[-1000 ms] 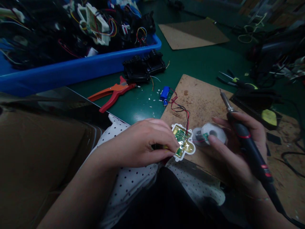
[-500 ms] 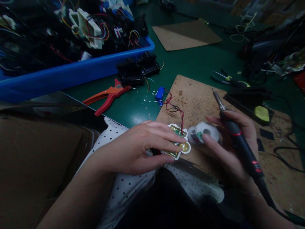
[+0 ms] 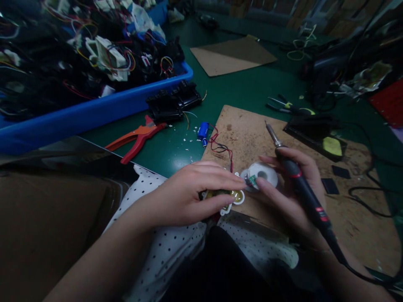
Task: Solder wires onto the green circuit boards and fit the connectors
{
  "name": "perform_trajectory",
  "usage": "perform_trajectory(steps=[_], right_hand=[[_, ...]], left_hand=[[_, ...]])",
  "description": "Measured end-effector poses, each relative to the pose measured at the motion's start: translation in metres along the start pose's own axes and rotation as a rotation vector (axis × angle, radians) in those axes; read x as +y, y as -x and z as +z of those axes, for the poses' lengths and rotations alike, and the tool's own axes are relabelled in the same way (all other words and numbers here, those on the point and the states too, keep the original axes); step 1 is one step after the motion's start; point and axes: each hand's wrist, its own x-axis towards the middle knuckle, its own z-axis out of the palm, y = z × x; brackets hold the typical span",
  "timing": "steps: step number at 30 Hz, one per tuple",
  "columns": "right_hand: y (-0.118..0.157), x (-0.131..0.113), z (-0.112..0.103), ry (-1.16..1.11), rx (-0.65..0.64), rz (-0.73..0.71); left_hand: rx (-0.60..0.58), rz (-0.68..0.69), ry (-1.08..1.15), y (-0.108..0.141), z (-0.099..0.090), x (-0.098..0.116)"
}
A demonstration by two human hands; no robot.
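Note:
My right hand (image 3: 299,188) is closed round a black soldering iron (image 3: 294,170), its metal tip pointing up and away. The thumb and fingers of this hand also touch a white solder spool (image 3: 270,175), and a small green circuit board (image 3: 252,180) shows at the thumb tip. My left hand (image 3: 201,188) lies with fingers stretched over a white-framed part with a yellow disc (image 3: 238,196), hiding much of it. Its fingertips reach the edge of the small green board; whether they touch it I cannot tell. Red and black wires (image 3: 231,157) run from the part to a blue cylinder (image 3: 203,131).
Beneath the work lies a brown board (image 3: 242,130). Red-orange cutters (image 3: 138,138) and black housings (image 3: 173,100) are at left, before a blue bin (image 3: 132,90) heaped with wired parts. At right are pliers (image 3: 289,105) and an iron stand with a yellow sponge (image 3: 332,146).
My left fingers have slid across the white-framed part toward the small green board and now cover more of it. My right hand keeps the soldering iron. The whole view has shifted slightly.

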Motion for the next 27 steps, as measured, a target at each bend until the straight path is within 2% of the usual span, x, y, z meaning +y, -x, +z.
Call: perform_trajectory(steps=[4, 8, 13, 17, 21, 27], right_hand=[[0.000, 0.000, 0.000, 0.003, 0.003, 0.001], [0.000, -0.001, 0.001, 0.010, 0.009, -0.015], [0.000, -0.001, 0.001, 0.032, 0.012, -0.029], [0.000, -0.002, 0.001, 0.024, 0.009, -0.021], [0.000, -0.004, -0.001, 0.039, 0.012, -0.019], [0.000, -0.003, -0.002, 0.068, 0.004, -0.019]], left_hand=[[0.017, -0.012, 0.011, -0.007, 0.008, 0.004], [0.040, -0.080, -0.007, -0.009, 0.020, 0.008], [0.220, -0.183, -0.040, -0.012, 0.037, 0.013], [0.352, -0.388, 0.107, -0.015, 0.046, 0.016], [0.298, -0.471, 0.298, -0.013, 0.045, 0.015], [0.308, -0.539, 0.448, -0.009, 0.040, 0.010]])
